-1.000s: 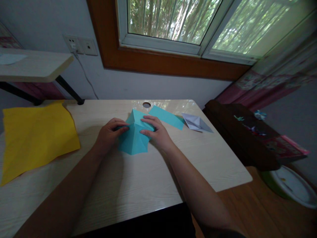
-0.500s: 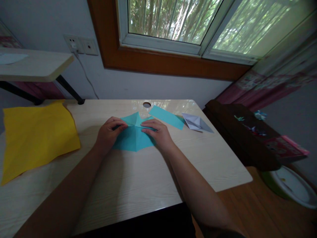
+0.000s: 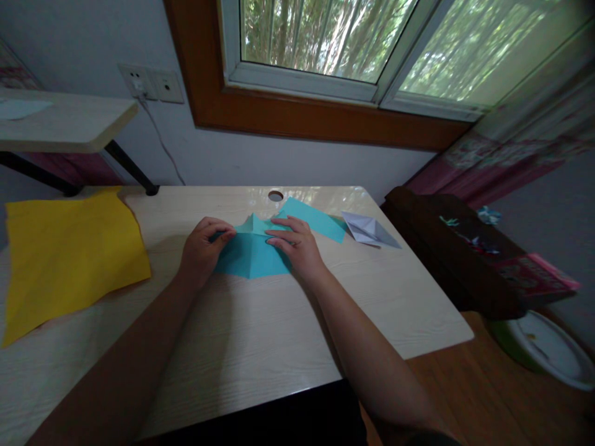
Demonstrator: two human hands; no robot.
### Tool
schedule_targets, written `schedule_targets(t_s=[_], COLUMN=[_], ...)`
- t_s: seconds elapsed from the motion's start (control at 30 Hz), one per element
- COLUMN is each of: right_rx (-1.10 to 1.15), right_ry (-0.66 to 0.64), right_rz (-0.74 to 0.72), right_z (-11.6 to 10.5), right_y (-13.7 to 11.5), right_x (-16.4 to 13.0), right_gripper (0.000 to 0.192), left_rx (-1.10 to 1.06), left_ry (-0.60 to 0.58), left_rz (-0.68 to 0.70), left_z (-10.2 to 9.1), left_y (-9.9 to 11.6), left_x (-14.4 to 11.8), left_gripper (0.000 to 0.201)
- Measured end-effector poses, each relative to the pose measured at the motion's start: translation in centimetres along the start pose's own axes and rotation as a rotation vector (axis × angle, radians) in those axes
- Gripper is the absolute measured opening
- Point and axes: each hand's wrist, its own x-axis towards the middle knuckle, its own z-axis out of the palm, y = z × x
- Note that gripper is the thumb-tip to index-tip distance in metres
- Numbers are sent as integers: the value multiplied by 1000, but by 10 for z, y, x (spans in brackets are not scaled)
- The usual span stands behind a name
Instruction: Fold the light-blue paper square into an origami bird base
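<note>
A creased sheet of turquoise paper (image 3: pixel 251 255) lies near the middle of the table, bent up along a fold across its width, with a small peak at its far edge. My left hand (image 3: pixel 204 251) pinches its left side between thumb and fingers. On the right side, the thumb and fingers of my right hand (image 3: pixel 297 244) grip the same fold. Just beyond my right hand is a turquoise paper strip (image 3: pixel 316 220). Beside the strip rests a folded white paper boat shape (image 3: pixel 369 229).
A large yellow sheet (image 3: pixel 74 260) with wavy edges lies at the left of the table (image 3: pixel 260 347). A raised shelf (image 3: pixel 69 121) stands at the back left. A round cable hole (image 3: pixel 276 196) is near the back edge. A dark cabinet (image 3: pixel 446 248) stands to the right.
The turquoise sheet's far part has folded in lower, and its near edge has shifted slightly away from me. My right fingers have spread a little; my left hand has moved slightly left.
</note>
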Motion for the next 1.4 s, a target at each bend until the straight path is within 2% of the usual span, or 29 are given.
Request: schedule_targets(t_s=[0.1, 0.23, 0.47, 0.8, 0.97, 1.13, 1.23, 1.4], right_rx=[-66, -64, -18, -4, 6, 2, 4, 8], right_ry=[18, -24, -69, -103, -108, -101, -106, -122], right_rz=[-51, -107, -119, -128, -134, -164, -167, -152], right_z=[-2, -1, 3, -2, -3, -3, -3, -2], right_y=[-1, -4, -12, -23, -24, -26, -26, -27], right_x=[0, 1, -1, -1, -1, -1, -1, -1], right_gripper=[17, 13, 16, 17, 17, 16, 16, 19], left_rx=[-5, -20, -47, -116, -121, -51, 19, 50], left_ry=[3, -6, -80, -96, -115, -109, -91, -94], left_rz=[-6, -3, -14, 9, 62, 129, 189, 207], left_z=[0, 2, 8, 8, 6, 8, 8, 9], left_y=[-1, -4, -2, 0, -1, -1, 0, 0], left_x=[0, -1, -3, -4, -5, -6, -6, -7], left_gripper=[13, 11, 12, 6, 17, 8, 7, 8])
